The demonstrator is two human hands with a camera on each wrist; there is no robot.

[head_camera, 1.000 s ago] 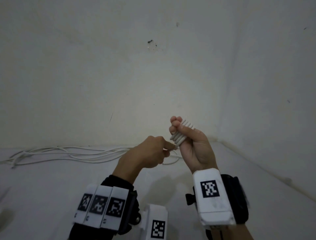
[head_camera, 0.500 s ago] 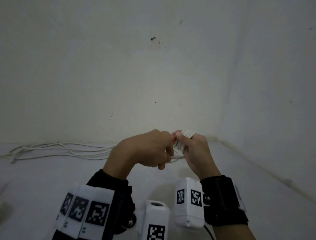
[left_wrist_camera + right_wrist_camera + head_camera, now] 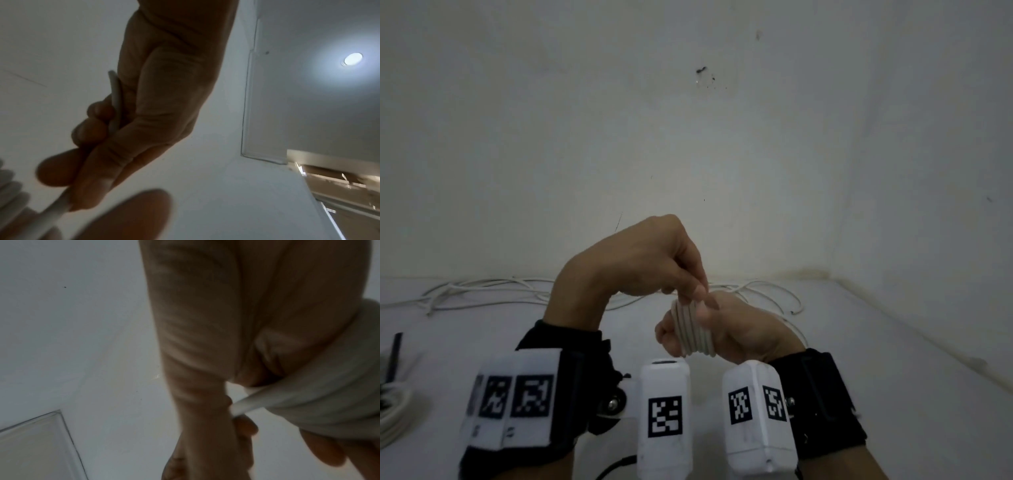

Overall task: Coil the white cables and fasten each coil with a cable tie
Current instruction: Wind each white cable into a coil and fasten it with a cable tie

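Note:
Several turns of white cable coil (image 3: pixel 692 329) are wound round my right hand (image 3: pixel 671 340), which is curled into a fist low in the middle of the head view. My left hand (image 3: pixel 693 291) arches over it from above and pinches the free cable strand (image 3: pixel 115 100) between thumb and curled fingers, right at the top of the coil. In the right wrist view the coil (image 3: pixel 329 394) wraps the hand and the strand (image 3: pixel 242 407) leads off it. The loose remainder of the cable (image 3: pixel 482 291) trails along the foot of the wall.
A second coil of white cable (image 3: pixel 393 414) lies at the far left edge with a black cable tie (image 3: pixel 395 356) beside it. More loose cable loops (image 3: pixel 774 291) lie behind my right hand. White walls meet in a corner (image 3: pixel 825 274) at the back right.
My left hand has risen and swung over the top of the right hand with the strand. The right hand has dropped lower and turned, so the coil faces the camera.

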